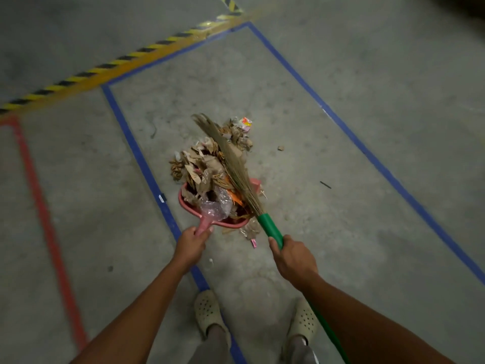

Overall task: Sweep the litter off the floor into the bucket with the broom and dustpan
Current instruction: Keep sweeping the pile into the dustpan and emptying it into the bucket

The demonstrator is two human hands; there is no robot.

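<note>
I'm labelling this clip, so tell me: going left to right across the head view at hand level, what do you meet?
Red floor line → left hand gripping the dustpan → right hand gripping the broom → blue floor line.

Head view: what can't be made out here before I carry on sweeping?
Bucket: nowhere in the head view, beyond the frame's edges.
Dustpan tray: buried under the litter, so its fill is unclear.
Broom handle's end: cut off by the bottom edge, behind the right arm.
Dark sliver on the floor: too small to identify.
</note>
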